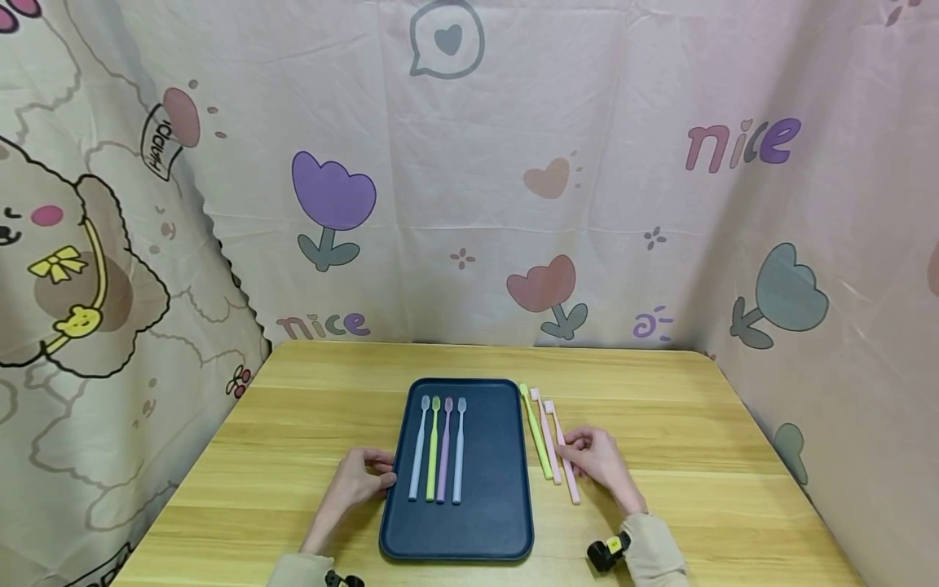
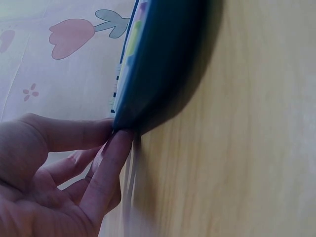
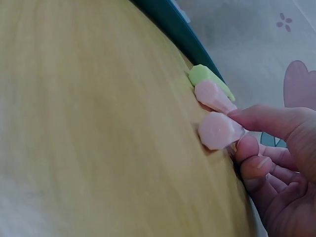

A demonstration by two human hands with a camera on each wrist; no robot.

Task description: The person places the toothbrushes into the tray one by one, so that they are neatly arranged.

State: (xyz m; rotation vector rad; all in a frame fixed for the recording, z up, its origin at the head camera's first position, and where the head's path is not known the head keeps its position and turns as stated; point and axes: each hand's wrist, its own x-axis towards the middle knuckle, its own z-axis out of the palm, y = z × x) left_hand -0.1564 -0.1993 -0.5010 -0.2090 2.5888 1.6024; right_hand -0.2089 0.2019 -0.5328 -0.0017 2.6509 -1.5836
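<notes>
A dark blue tray (image 1: 495, 465) lies on the table with a row of toothbrushes on its left half: light blue, yellow-green (image 1: 432, 456), purple (image 1: 443, 456) and light blue. My left hand (image 1: 357, 479) pinches the tray's left rim between thumb and fingers, as the left wrist view shows up close. Right of the tray lie a yellow-green toothbrush (image 1: 539, 440) and a pink toothbrush (image 1: 550, 448). Outermost is another pink toothbrush (image 1: 570, 483), whose handle my right hand (image 1: 597, 458) pinches. In the right wrist view its handle end (image 3: 216, 131) sits at or just above the tabletop.
The wood-grain table (image 1: 315, 391) extends to both sides of the tray. Printed curtains (image 1: 455, 179) hang behind it and at the left and right. A small black device (image 1: 609, 553) is strapped to the right wrist.
</notes>
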